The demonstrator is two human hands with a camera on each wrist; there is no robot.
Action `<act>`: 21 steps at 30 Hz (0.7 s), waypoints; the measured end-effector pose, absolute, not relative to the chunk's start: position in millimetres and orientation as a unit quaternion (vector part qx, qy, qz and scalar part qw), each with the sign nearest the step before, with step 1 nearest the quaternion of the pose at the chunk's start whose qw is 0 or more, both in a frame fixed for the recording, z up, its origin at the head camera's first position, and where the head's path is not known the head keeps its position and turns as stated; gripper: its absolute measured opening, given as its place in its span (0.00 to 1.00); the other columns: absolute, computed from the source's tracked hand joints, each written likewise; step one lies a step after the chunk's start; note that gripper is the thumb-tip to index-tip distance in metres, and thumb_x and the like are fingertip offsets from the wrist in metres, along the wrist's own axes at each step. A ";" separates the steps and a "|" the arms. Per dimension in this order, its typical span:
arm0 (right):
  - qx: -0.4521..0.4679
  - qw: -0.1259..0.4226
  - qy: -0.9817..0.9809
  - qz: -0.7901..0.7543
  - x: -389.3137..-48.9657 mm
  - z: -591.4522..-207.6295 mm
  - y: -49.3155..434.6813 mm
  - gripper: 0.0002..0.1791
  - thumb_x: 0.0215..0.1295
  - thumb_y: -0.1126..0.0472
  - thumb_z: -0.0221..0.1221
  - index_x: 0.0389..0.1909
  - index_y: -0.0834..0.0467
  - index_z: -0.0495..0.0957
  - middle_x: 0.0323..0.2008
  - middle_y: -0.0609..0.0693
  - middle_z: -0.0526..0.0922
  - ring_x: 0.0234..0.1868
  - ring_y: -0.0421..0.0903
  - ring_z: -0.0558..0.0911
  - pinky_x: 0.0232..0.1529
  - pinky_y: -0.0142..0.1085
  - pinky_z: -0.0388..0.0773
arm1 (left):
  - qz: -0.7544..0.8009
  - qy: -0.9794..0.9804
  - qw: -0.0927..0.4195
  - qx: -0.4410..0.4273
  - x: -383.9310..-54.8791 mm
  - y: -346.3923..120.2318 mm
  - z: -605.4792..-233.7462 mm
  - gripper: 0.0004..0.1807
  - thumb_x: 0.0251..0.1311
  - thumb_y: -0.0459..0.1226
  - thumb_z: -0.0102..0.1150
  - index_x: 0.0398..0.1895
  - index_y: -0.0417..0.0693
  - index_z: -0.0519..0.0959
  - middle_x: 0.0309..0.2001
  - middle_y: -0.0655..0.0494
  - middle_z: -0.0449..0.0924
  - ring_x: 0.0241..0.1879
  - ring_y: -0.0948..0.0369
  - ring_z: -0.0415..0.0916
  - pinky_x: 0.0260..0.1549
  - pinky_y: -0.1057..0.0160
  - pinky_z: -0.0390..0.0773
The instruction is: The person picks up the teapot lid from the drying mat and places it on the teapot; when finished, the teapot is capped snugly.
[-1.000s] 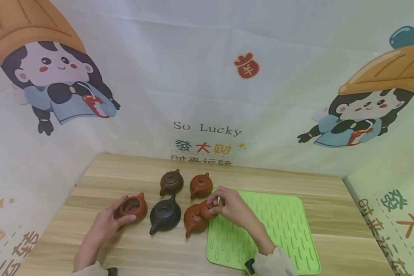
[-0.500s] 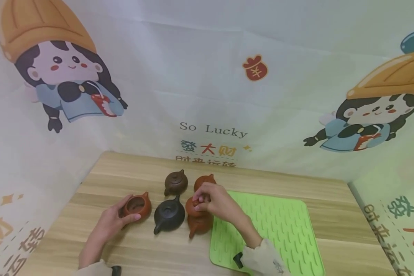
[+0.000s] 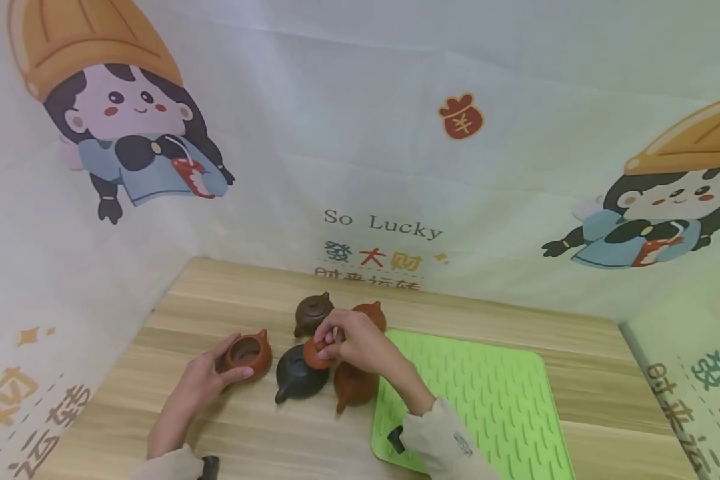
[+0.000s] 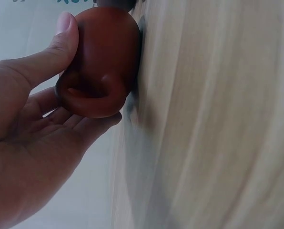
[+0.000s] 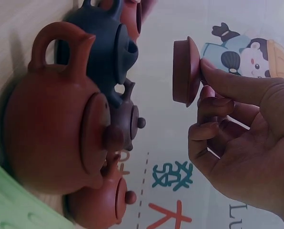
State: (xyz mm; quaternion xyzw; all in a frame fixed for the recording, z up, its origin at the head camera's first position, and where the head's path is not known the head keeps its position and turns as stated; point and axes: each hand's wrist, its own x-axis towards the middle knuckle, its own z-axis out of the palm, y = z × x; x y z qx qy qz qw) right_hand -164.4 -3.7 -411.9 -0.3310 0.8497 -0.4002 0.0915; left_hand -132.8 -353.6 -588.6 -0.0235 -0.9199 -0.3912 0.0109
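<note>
My left hand grips a lidless red-brown clay teapot on the table's left, its thumb at the rim and its fingers round the far side. In the left wrist view the handle of this teapot faces the camera. A red-brown teapot lid is pinched at its knob by my right hand. From the head camera, the lid overlaps a black teapot. The right wrist view shows the lid in the air, apart from the pots.
Near the right hand stand a red-brown teapot, an orange-brown teapot partly hidden by the hand, and a dark brown teapot. A green ridged mat lies right of them. A printed cloth hangs behind the table.
My right hand has carried the lid leftward from over the red-brown teapot near the mat to over the black teapot. The left hand keeps its hold; the head view has shifted slightly.
</note>
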 end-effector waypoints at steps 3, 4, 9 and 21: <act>-0.332 0.102 0.848 -0.401 -167.0 -410.7 -10.7 0.08 0.62 0.72 0.77 0.39 0.62 0.88 0.33 0.48 0.83 0.32 0.31 0.74 0.38 0.25 0.76 | -0.392 -0.920 0.008 -0.027 -132.2 -354.0 -587.9 0.56 0.59 0.62 0.79 0.83 0.40 0.68 0.73 0.24 0.72 0.73 0.25 0.69 0.69 0.25 0.71; -0.333 0.105 0.847 -0.401 -167.7 -410.5 -13.1 0.08 0.62 0.72 0.77 0.39 0.62 0.88 0.33 0.49 0.83 0.32 0.32 0.74 0.39 0.25 0.77 | -0.391 -0.920 0.010 -0.028 -132.5 -354.5 -588.4 0.56 0.59 0.61 0.79 0.82 0.40 0.69 0.73 0.24 0.73 0.73 0.25 0.70 0.68 0.25 0.71; -0.342 0.123 0.843 -0.397 -172.3 -409.9 -25.4 0.07 0.64 0.72 0.76 0.39 0.62 0.88 0.33 0.50 0.84 0.34 0.32 0.75 0.40 0.25 0.77 | -0.388 -0.921 0.017 -0.035 -134.0 -356.3 -591.8 0.55 0.60 0.59 0.80 0.82 0.37 0.69 0.72 0.24 0.74 0.72 0.26 0.71 0.68 0.26 0.73; -0.365 0.118 0.851 -0.359 -182.4 -418.6 -64.7 0.08 0.61 0.70 0.78 0.38 0.59 0.90 0.33 0.49 0.86 0.34 0.33 0.77 0.40 0.25 0.76 | -0.388 -0.921 0.021 -0.036 -134.4 -355.9 -591.7 0.54 0.60 0.59 0.80 0.81 0.38 0.70 0.70 0.25 0.77 0.70 0.27 0.75 0.66 0.26 0.75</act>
